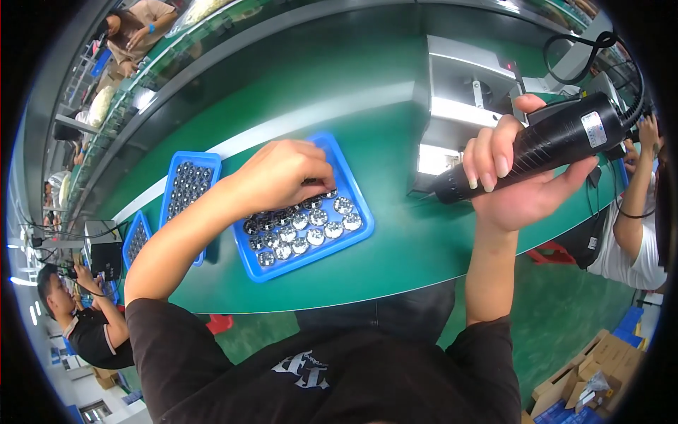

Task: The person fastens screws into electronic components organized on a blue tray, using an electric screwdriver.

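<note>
My left hand point(288, 173) reaches over a blue plastic tray point(256, 271), fingers curled and pinched at a small round part point(329, 193) in its far right corner. Rows of similar round, shiny silver-and-black parts point(315, 236) lie in the tray; my hand and forearm hide some of them. My right hand point(519, 169) is wrapped round a black electric screwdriver point(558, 136), raised above the bench to the right. The screwdriver's tip points left and a little down, beside a silver metal machine point(462, 113). A black cord point(639, 88) runs from its rear end.
Two more blue trays point(217, 164) point(127, 258) of parts stand left on the green bench point(395, 265). A metal rail point(282, 15) borders its far side. Co-workers sit at left point(92, 325), far left point(138, 32) and right point(632, 233). Cardboard boxes point(614, 360) lie lower right.
</note>
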A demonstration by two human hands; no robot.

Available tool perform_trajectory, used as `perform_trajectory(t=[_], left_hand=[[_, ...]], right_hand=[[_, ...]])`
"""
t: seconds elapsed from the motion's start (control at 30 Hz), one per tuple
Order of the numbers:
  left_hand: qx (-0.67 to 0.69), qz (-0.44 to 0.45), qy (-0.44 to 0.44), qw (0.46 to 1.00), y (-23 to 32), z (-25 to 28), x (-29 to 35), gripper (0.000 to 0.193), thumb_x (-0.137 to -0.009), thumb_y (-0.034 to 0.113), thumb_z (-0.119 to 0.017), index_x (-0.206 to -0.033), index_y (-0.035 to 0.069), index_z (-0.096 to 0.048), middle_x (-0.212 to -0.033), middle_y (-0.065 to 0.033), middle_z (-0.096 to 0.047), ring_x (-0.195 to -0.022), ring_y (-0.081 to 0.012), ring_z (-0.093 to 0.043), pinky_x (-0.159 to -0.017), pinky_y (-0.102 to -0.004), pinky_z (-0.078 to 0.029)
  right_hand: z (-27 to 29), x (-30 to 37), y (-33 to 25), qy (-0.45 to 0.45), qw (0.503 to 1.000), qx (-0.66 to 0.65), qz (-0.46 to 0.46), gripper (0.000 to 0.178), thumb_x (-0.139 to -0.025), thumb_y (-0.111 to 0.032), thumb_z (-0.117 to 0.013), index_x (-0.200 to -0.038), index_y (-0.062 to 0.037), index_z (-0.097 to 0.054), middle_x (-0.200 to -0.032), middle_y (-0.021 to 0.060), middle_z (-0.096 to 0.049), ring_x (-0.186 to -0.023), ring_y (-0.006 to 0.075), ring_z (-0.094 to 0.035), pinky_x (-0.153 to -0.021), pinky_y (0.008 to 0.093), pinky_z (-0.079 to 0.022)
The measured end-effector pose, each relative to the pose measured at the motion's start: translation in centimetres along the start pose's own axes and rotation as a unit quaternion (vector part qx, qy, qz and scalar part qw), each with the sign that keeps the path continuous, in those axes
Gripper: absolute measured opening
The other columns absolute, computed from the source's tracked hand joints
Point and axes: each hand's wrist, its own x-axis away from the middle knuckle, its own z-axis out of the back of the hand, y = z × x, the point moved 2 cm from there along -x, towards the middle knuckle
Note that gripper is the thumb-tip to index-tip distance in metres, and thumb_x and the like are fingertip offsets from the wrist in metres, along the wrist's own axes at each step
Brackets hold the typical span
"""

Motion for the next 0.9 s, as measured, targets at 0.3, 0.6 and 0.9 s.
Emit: perform_trajectory(t=[0.3, 0.6, 0.9], left_hand=[[-0.083, -0.019, -0.030, 0.996, 1.5, 0.4, -0.7, 0.015, -0.072, 0.010, -0.080, -0.086, 0.009, -0.077, -0.082, -0.0033, -0.067, -0.085, -0.0248, -0.063, -0.073, -0.0398, -0.054], [-0.019, 0.043, -0.010, 0.999, 1.5, -0.1, -0.5, 0.014, -0.074, 0.010, -0.078, -0.087, 0.010, -0.078, -0.082, -0.0050, -0.069, -0.085, -0.0264, -0.064, -0.077, -0.0399, -0.054], [-0.025, 0.073, 0.136, 0.988, 2.3, -0.3, 1.7, 0.017, -0.080, 0.012, -0.074, -0.096, 0.006, -0.076, -0.088, -0.0118, -0.074, -0.082, -0.0305, -0.066, -0.075, -0.0409, -0.054]], right_hand=[[-0.5, -0.1, 0.2, 0.086, 0.996, -0.016, -0.001, 0.102, -0.090, -0.085, -0.017, -0.129, 0.0051, -0.046, -0.060, 0.0056, -0.049, -0.043, 0.0173, -0.046, -0.042, 0.0320, -0.042], [-0.3, -0.3, -1.1, 0.008, 1.000, -0.021, 0.002, 0.090, -0.095, -0.078, -0.027, -0.133, 0.0008, -0.047, -0.066, 0.0031, -0.049, -0.048, 0.0142, -0.044, -0.047, 0.0298, -0.039], [-2.3, -2.5, -5.7, -0.072, 0.994, 0.079, 0.036, 0.096, -0.092, -0.082, -0.028, -0.135, 0.0031, -0.044, -0.072, 0.0080, -0.054, -0.051, 0.0186, -0.050, -0.050, 0.0334, -0.044]])
